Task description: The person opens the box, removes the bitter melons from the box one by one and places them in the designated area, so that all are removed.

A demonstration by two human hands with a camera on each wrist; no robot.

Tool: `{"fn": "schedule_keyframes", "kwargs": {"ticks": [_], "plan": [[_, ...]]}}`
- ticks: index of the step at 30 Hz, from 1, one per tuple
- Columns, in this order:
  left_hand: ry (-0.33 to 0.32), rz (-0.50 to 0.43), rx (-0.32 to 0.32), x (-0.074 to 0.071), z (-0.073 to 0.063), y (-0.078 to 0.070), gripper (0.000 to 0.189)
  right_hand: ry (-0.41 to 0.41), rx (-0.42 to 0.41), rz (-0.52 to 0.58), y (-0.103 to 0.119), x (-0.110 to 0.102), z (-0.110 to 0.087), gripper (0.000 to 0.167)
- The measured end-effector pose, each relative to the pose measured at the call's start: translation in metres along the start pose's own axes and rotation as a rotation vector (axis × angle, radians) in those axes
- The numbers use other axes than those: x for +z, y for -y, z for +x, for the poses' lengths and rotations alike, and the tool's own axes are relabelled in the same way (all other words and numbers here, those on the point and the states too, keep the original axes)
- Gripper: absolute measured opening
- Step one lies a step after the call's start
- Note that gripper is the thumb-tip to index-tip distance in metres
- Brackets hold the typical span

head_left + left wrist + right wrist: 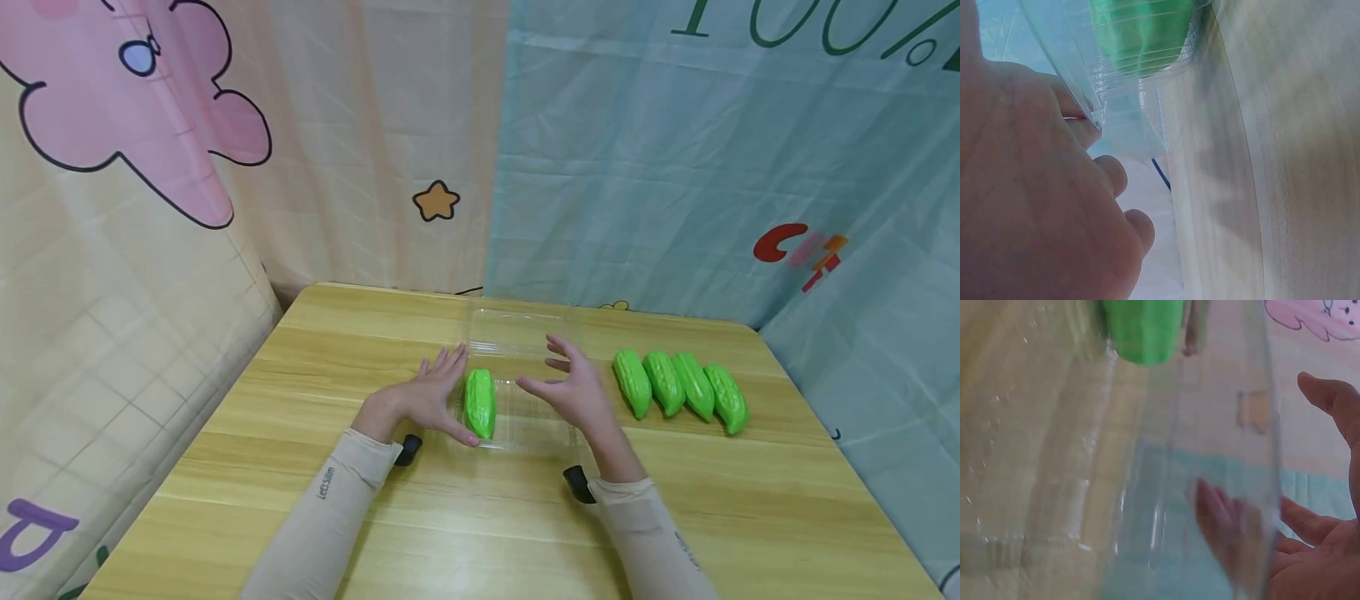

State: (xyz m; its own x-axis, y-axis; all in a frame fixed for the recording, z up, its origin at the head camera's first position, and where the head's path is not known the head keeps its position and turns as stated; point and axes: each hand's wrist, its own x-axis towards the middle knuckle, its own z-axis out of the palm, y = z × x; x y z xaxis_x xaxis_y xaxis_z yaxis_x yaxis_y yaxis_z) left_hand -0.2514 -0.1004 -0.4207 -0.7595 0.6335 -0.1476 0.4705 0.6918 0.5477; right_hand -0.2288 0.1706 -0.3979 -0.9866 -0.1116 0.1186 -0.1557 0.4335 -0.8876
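A clear plastic box [528, 427] lies on the table, its transparent lid [517, 332] folded back toward the wall. One bright green bitter melon [481, 405] lies lengthwise inside, along the left wall. My left hand [431, 400] spreads along the box's left side, thumb by the front corner and fingers by the back one. In the left wrist view, fingertips touch the edge of the clear plastic [1094, 112]. Over the box's right side, my right hand [573, 392] holds nothing, fingers apart and loosely bent. The right wrist view shows it behind the see-through wall [1210, 425].
Several more green bitter melons [681, 387] lie side by side on the table to the right of the box. The wooden table [450, 533] ends at the back against printed curtains [637, 167]. Black wrist devices [579, 484] sit at both cuffs.
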Motion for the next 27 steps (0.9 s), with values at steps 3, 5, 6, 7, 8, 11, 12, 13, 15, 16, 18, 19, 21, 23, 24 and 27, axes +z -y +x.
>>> {"fn": "schedule_keyframes", "kwargs": {"ticks": [3, 5, 6, 7, 8, 11, 12, 13, 15, 16, 18, 19, 21, 23, 24, 27], "plan": [[-0.006, 0.007, 0.002, 0.0, 0.001, 0.001, 0.149, 0.017, -0.017, -0.007, -0.001, 0.008, 0.0, 0.091], [-0.008, 0.009, 0.002, 0.0, 0.001, 0.001, 0.149, 0.034, -0.024, -0.01, -0.001, 0.014, -0.001, 0.09], [-0.006, 0.009, 0.001, 0.0, 0.001, 0.001, 0.149, 0.043, -0.025, -0.015, -0.001, 0.017, -0.001, 0.089], [-0.005, 0.01, 0.001, 0.0, 0.001, 0.001, 0.149, 0.054, -0.028, -0.019, -0.001, 0.019, -0.002, 0.089], [-0.003, 0.009, 0.001, 0.0, 0.001, 0.001, 0.149, 0.065, -0.032, -0.021, -0.001, 0.022, -0.002, 0.088], [0.0, 0.01, 0.006, 0.0, 0.001, 0.002, 0.147, 0.091, -0.033, -0.024, -0.002, 0.03, -0.004, 0.087], [-0.001, 0.01, 0.008, 0.001, 0.001, 0.002, 0.147, 0.097, -0.033, -0.026, -0.002, 0.032, -0.004, 0.087], [-0.002, 0.011, 0.01, 0.001, 0.001, 0.002, 0.147, 0.102, -0.031, -0.03, -0.002, 0.034, -0.004, 0.087], [-0.001, 0.011, 0.012, 0.001, 0.001, 0.001, 0.147, 0.108, -0.033, -0.036, -0.004, 0.038, -0.005, 0.087], [0.0, 0.01, 0.01, 0.0, 0.0, 0.001, 0.147, 0.111, -0.033, -0.038, -0.004, 0.04, -0.005, 0.088], [-0.001, 0.011, 0.01, 0.0, 0.0, 0.001, 0.147, 0.117, -0.039, -0.041, -0.005, 0.043, -0.005, 0.087], [-0.001, 0.013, 0.01, 0.0, 0.0, 0.001, 0.147, 0.121, -0.041, -0.04, -0.005, 0.044, -0.005, 0.087], [-0.002, 0.016, 0.009, 0.0, 0.0, 0.0, 0.147, 0.133, -0.047, -0.04, -0.006, 0.047, -0.006, 0.086], [-0.005, 0.019, 0.011, 0.0, 0.0, 0.0, 0.147, 0.151, -0.043, -0.035, -0.006, 0.05, -0.006, 0.086], [-0.006, 0.019, 0.01, 0.0, 0.0, 0.0, 0.147, 0.161, -0.043, -0.035, -0.006, 0.051, -0.006, 0.086], [-0.005, 0.014, 0.009, 0.0, -0.001, -0.001, 0.146, 0.183, -0.05, -0.041, -0.007, 0.054, -0.007, 0.085]]}}
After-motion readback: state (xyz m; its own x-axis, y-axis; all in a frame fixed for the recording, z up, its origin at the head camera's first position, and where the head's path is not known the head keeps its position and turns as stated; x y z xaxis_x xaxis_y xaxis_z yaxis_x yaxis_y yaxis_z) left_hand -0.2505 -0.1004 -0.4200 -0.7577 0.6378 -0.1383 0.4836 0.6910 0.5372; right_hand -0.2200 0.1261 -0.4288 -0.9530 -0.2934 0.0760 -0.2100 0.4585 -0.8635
